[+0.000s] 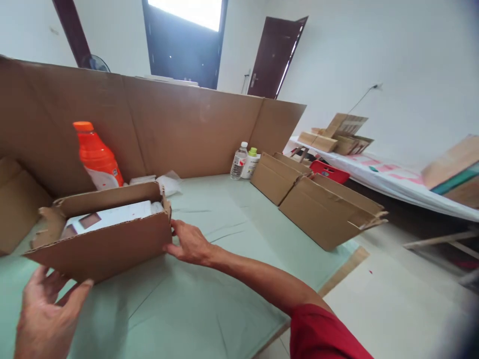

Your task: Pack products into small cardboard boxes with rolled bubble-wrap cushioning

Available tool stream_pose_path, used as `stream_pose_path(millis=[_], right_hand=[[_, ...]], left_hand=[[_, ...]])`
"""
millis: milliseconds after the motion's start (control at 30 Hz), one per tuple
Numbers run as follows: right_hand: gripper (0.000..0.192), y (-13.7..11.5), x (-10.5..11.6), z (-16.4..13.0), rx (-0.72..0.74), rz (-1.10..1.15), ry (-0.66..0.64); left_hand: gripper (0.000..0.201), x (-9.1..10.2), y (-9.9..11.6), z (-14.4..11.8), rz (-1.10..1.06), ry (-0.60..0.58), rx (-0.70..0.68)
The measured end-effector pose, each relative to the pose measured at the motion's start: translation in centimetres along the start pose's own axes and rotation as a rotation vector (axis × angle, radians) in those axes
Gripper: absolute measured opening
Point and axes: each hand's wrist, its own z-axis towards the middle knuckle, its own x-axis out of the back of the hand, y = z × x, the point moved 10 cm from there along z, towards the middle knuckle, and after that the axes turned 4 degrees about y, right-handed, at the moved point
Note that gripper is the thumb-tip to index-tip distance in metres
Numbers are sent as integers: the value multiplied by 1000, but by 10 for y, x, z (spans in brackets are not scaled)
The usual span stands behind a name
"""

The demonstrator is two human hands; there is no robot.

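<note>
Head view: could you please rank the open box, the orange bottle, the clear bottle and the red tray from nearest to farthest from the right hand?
From the right hand:
1. Open box, touching it, left.
2. Orange bottle, behind the box, left.
3. Clear bottle, far, by the cardboard wall.
4. Red tray, farthest, right.

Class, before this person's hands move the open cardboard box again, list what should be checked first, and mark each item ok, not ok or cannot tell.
1. Right hand grips the open cardboard box at its right end: ok.
2. Left hand has hold of the box: not ok, open palm sits just below its front corner.
3. White item lies fully inside the box: ok.
4. Orange bottle stands upright behind the box, apart from it: ok.
5. Box flaps closed: not ok, top is open.
6. Box bottom sealed: cannot tell.
</note>
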Motion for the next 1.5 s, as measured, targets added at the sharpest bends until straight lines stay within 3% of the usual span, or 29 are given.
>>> stream_pose_path(millis=[100,200,300,367,467,600,767,933,1033,1133,1300,1400,1500], right_hand=[[59,34,35,-57,-55,52,144],[54,80,76,-121,-115,64,321],[77,130,114,-173,-181,128,467],[98,163,134,-192,-209,219,514],[111,200,151,-199,-212,335,519],[110,225,170,-202,-223,307,693],[112,242,179,-198,-231,272,895],[112,282,215,-173,-305,47,1071],[107,300,232,-158,-403,-103,1125],[93,299,227,-156,-428,-137,1099],[54,263,179,-161,-337,-143,946],[50,249,158,-127,-280,-116,837],[67,253,167,-71,-286,-59,779]], left_hand=[[72,-32,19,-11,-237,21,135],[76,-94,57,-19,-330,-130,107],[83,-164,93,-28,-466,-312,95],[88,-208,114,-35,-547,-404,121],[93,-260,140,-41,-612,-476,158],[94,-297,162,-44,-649,-460,119],[92,-303,162,-61,-511,-446,-16],[75,-278,147,-88,-249,-525,-226],[66,-257,122,-99,-157,-559,-282],[60,-237,91,-106,-124,-569,-307],[48,-211,62,-108,-143,-610,-375],[44,-208,58,-99,-162,-629,-335],[43,-209,60,-91,-179,-642,-287]])
